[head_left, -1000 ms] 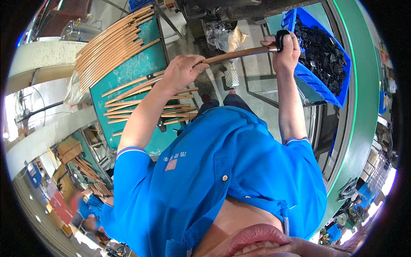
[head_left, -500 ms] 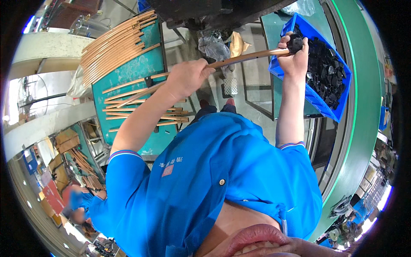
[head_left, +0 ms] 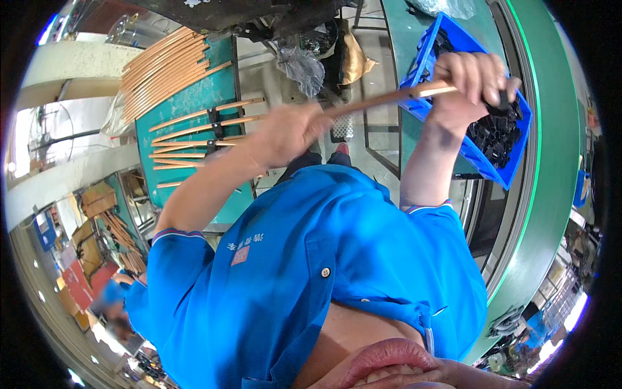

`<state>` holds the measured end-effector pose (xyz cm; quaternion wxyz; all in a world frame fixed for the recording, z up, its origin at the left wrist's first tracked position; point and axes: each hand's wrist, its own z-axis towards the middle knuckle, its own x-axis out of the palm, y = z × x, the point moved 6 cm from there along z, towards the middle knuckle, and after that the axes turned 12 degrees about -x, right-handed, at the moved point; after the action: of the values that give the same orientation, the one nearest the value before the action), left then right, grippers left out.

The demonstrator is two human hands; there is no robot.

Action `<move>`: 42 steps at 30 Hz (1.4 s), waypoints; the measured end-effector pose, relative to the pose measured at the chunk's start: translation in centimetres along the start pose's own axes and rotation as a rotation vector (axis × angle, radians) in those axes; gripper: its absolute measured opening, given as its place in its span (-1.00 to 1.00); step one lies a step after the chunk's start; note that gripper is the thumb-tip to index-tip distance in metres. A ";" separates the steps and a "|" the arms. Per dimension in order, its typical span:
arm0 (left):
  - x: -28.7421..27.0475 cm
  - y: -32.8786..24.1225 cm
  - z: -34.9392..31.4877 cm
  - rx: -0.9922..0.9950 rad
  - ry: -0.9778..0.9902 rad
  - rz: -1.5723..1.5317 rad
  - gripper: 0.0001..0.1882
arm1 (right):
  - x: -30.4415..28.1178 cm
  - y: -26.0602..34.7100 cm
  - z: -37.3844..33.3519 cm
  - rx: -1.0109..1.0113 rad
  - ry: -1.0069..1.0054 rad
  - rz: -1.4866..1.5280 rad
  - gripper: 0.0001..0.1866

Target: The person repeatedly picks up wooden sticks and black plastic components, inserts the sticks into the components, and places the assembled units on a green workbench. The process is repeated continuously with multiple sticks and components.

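My left hand (head_left: 291, 135) is closed round a long copper-coloured tube (head_left: 379, 104), which slants up to the right; hand and tube are smeared by motion. The tube's bare end (head_left: 440, 89) reaches my right hand (head_left: 468, 84), and I cannot tell whether the two touch. The right hand is bent over with its fingers curled, and a small black plastic part (head_left: 499, 102) shows at its fingertips. Right beneath it is a blue bin (head_left: 469, 155) full of black plastic parts (head_left: 495, 139).
To the left, a green table (head_left: 223, 207) carries a row of plain copper-coloured tubes (head_left: 162, 71) and several tubes with black parts on them (head_left: 212, 120). A clear plastic bag (head_left: 301, 70) hangs ahead. A green bench (head_left: 551, 162) runs along the right. Another person (head_left: 113, 298) is at the lower left.
My right hand has turned over and moved right, above the bin. The black part is now off the tube's end, at my fingertips. My left hand has shifted slightly down with the tube.
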<state>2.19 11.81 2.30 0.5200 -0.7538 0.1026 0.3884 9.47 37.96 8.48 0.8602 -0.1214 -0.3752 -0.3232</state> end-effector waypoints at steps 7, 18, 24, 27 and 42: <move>5.4 -0.2 -1.4 -0.558 0.746 -0.901 -0.42 | -2.1 -5.0 -2.9 0.103 0.060 0.190 -0.57; -2.7 -0.2 1.0 -0.163 -0.231 0.352 -0.67 | -4.0 -8.8 -11.0 0.612 -0.508 -0.760 -0.45; -3.0 1.7 0.7 0.019 -0.388 0.259 -0.76 | -4.2 -9.6 -13.2 0.772 -0.372 -1.104 -0.63; -3.4 1.7 0.7 0.081 -0.447 0.255 -0.77 | -4.3 -10.3 -13.6 0.775 -0.460 -1.200 -0.67; -5.6 5.9 0.3 0.046 -0.402 0.496 -0.80 | -4.5 -18.5 -15.4 1.066 -0.358 -0.993 -0.66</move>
<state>-5.05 8.07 1.98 0.4361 -0.6020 0.1872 0.6422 3.96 18.99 -6.01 0.4812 0.4445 -0.6258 -0.4233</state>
